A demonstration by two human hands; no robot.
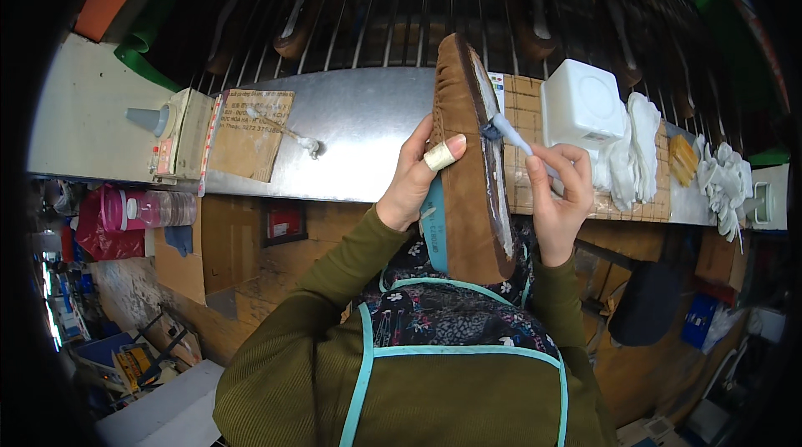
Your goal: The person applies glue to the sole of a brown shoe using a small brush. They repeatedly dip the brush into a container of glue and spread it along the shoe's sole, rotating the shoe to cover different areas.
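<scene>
A brown suede shoe [466, 205] is held upright on its side over the front edge of the metal bench, with a blue shoe last [434, 238] showing inside it. My left hand [409, 180] grips it around the upper, the thumb wrapped in pale tape. In my right hand [561, 200] a small brush [510, 133] with a pale handle is pinched between thumb and fingers. Its dark bristles touch the edge of the shoe's sole side, where a whitish coating shows in a long streak. The sole's face is mostly turned away.
A white plastic container [581, 103] stands beside white gloves [639, 146] on a cardboard sheet [522, 180]. Another brush with a whitish clump [309, 146] lies left on the metal bench [351, 121]. Beyond it, more shoes [294, 33] rest on metal rollers [401, 38].
</scene>
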